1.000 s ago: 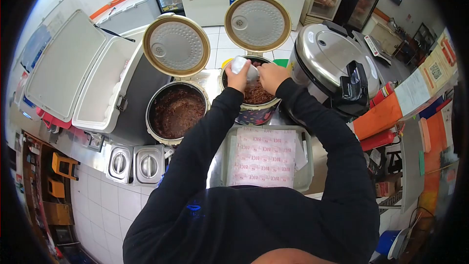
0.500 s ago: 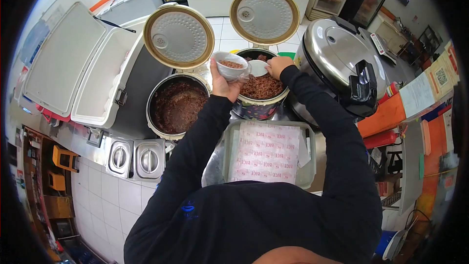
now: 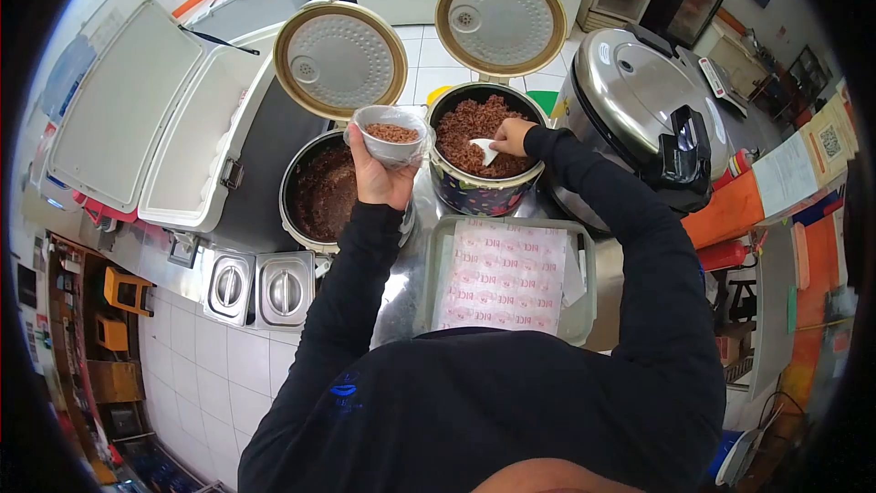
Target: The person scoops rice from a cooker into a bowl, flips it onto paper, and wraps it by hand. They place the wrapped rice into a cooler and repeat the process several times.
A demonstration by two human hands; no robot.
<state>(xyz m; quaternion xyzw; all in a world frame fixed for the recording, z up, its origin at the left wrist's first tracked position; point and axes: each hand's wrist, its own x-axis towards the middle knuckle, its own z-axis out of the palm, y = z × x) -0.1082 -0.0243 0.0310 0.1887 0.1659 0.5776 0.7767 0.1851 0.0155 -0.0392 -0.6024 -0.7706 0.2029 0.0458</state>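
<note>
My left hand [image 3: 379, 181] is wrapped around the side of a small bowl [image 3: 394, 153] covered in clear plastic, with some reddish-brown rice [image 3: 391, 133] inside. My right hand [image 3: 513, 139] grips a white rice paddle [image 3: 486, 153], its blade partly sunk in the rice [image 3: 476, 117]. That rice fills much of the right-hand cooker pot [image 3: 479, 198], whose outside is dark and patterned. Just left of the bowl, a second cooker pot [image 3: 294, 230] stands uncovered, dark rice clinging to its bottom and wall. Both round lids [image 3: 502, 23] are raised.
A large steel cooker [image 3: 643, 82] with its lid down stands at the right. Printed paper sheets [image 3: 502, 274] lie in a tray [image 3: 589, 310] before me. On the left are an opened white cooler [image 3: 173, 187] and two lidded steel containers [image 3: 283, 288].
My left hand has drawn the bowl left, away from over the right-hand pot. My right hand has lowered slightly, and the paddle now dips into the rice instead of being beside the bowl.
</note>
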